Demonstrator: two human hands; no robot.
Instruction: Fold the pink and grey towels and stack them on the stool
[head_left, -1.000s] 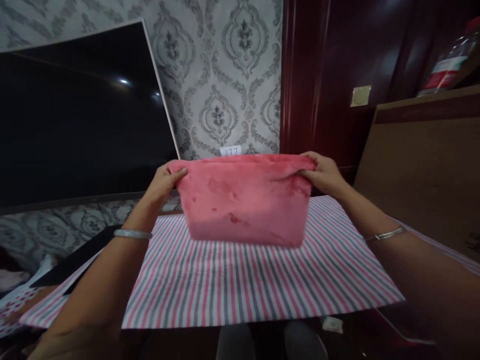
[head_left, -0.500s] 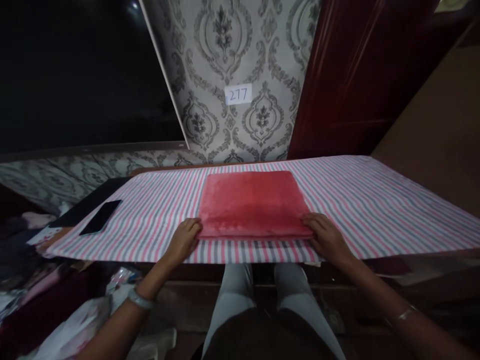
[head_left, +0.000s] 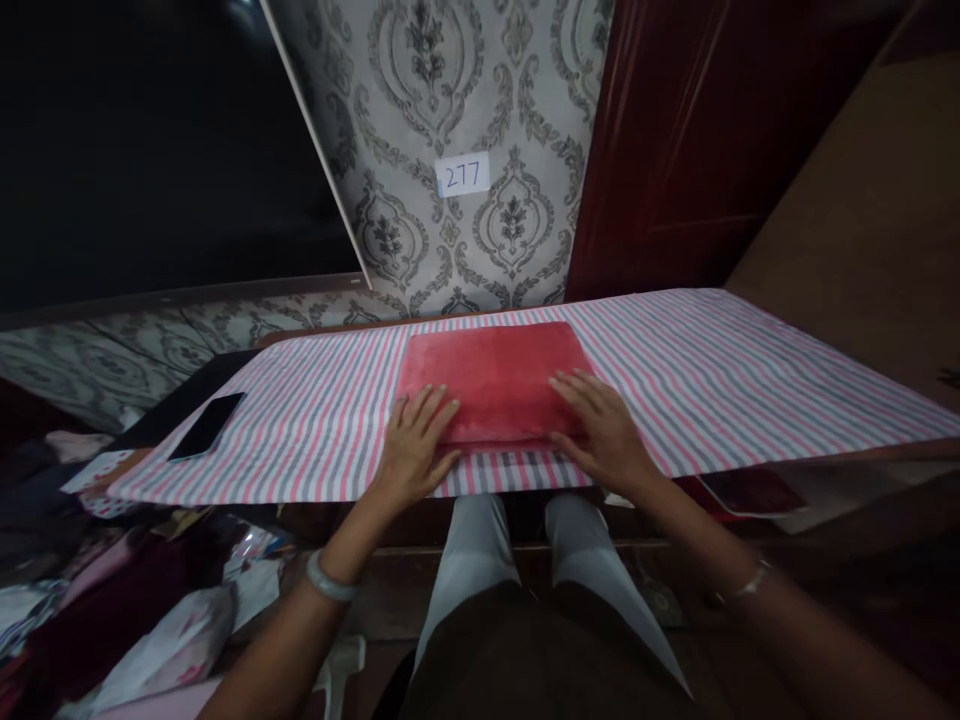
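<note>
A folded red plush cloth (head_left: 499, 375) lies as a flat rectangle on a striped pink, grey and white tablecloth (head_left: 705, 370). My left hand (head_left: 417, 440) rests on its near left corner with fingers spread and pointing away from me. On the near right corner lies my right hand (head_left: 600, 425), its fingers stretched over the top and the thumb apart. Neither hand grips the cloth. Part of its near edge is hidden under my hands.
A dark phone (head_left: 208, 427) lies at the tablecloth's left end. Behind stand a large black screen (head_left: 165, 150) and a patterned wall with a paper label (head_left: 463, 174) reading 277. Clothes and bags (head_left: 165, 650) are heaped below on the left.
Both hands have left the cloth's near side corners and moved inward onto its top, fingers now spread flat. The view has shifted slightly.
</note>
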